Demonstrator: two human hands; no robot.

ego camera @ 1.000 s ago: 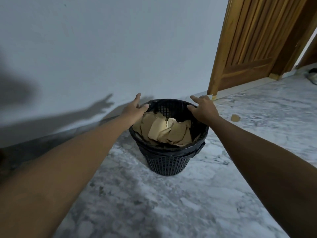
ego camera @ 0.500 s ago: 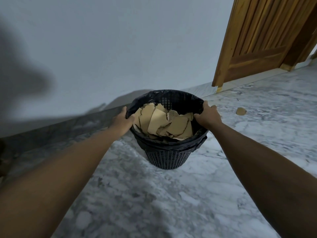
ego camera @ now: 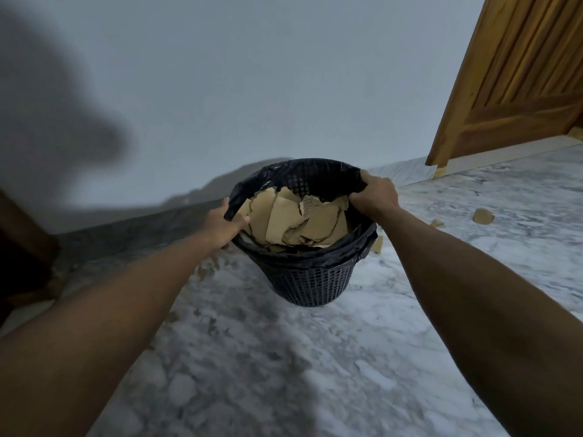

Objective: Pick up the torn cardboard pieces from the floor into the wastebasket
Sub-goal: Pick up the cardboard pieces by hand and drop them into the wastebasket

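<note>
Two bare forearms reaching forward over marble floor [ego camera: 315, 357]. Left hand [ego camera: 220, 223] closed on near-left rim of black mesh wastebasket [ego camera: 310, 279], thumb inside over bag liner [ego camera: 315, 257]. Right hand [ego camera: 375, 193] clenched on right rim, fingers curled over bag edge. Between both grips, torn cardboard pieces [ego camera: 293, 219] piled inside, near brim. Wastebasket tilted; contact with floor not determinable. Just right of right wrist, loose scraps [ego camera: 377, 244] on floor; further right, rounded piece [ego camera: 482, 216]. Below left hand, small blurred fragments [ego camera: 206, 268]. Beyond, pale wall [ego camera: 252, 74]; far right, wooden door [ego camera: 520, 89].
</note>
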